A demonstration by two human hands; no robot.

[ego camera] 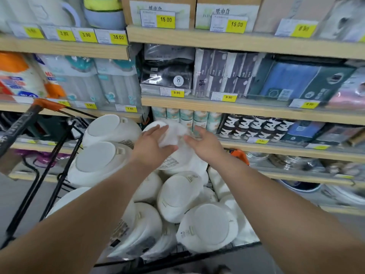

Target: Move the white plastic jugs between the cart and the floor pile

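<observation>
Forearms, ours, bare, reach from the near edge of the view over the trolley (59,123), a black wire cart with orange corner caps, parked against the shelving.

Item in hand: white lidded tub (177,155), wrapped in clear film, raised above the heap at the far end of the trolley, with a printed label on its side. Our left hand (152,143) lies over its left flank, fingers spread and fairly straight, pressing rather than clutching. Our right hand (205,143) meets it from the right, fingers loosely bent at the film; motion blur hides whether they pinch it. The grip is thus wide on the left, undetermined on the right.

Handling, as we judge it: light, rigid-walled, probably plastic. The film looks slick and loose, so we would hold it two-handed at opposite sides under the rim, not by the wrap alone.

Beneath and around: stock of like white tubs (207,228), many, tumbled on their sides and bases, filling the trolley.

Beyond: wooden shelves (237,39) in several tiers, yellow price tags (176,93) along the edges. Tissue packs (223,72) at mid height, toilet-roll packs (185,115) directly behind the raised tub, boxed goods (158,8) on top, glassware, blurred, lower right.
</observation>
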